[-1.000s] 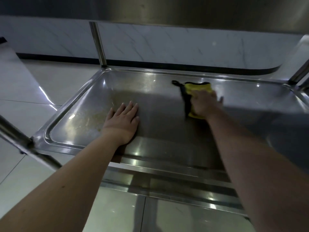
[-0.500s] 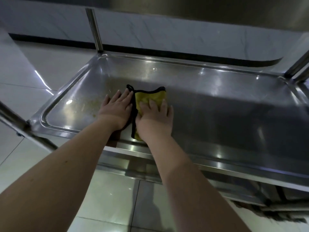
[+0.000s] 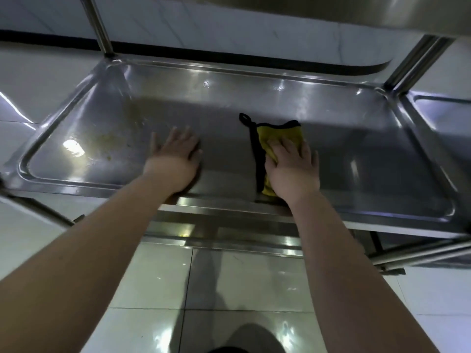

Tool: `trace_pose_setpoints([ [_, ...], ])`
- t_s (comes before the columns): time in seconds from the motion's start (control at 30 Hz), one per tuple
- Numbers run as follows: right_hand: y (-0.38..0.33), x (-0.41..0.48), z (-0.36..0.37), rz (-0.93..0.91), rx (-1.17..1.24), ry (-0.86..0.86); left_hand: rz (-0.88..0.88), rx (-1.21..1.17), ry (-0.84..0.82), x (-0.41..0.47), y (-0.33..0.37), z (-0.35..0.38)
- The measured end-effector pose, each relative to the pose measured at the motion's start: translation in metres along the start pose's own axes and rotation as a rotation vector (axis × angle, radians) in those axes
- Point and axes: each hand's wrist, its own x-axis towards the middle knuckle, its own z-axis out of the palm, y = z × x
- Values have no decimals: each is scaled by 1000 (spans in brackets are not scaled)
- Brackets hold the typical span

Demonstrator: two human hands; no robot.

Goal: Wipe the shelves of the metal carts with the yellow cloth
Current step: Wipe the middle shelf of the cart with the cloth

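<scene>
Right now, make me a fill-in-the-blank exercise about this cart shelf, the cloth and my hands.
The right hand presses the ____ cloth onto the shelf.
The left hand lies flat on bare metal and holds ____.
The brownish stains lie to the ____ of the left hand.
The cloth's trim is ____.
Missing words: yellow; nothing; left; black.
</scene>
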Motion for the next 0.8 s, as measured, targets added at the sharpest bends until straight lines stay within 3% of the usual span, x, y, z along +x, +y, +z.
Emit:
trace_pose_setpoints([
  [0.13, 36, -8, -6, 6, 40, -76, 81, 15, -14, -22, 36, 12],
  [0.2, 71, -22, -9, 22, 33, -5, 70, 6, -16, -23, 33, 11],
  [0.37, 161, -40, -31, 350, 147, 30, 104, 34, 1, -22, 31, 14],
  [0.47, 139, -34, -31, 453, 85, 12, 87, 44, 4, -21, 31, 16],
  [0.57, 63, -33, -13, 260, 11, 64, 73, 19, 4, -19, 29, 17],
  [0.63, -9, -37, 2, 136, 7, 67, 46, -170, 29, -18, 26, 16],
  [0.77, -143, -38, 21, -58, 64, -139, -158, -1137, 50, -24, 14, -6],
  [0.8, -158, -36, 22, -80, 98, -172, -203, -1277, 89, -28, 7, -15],
])
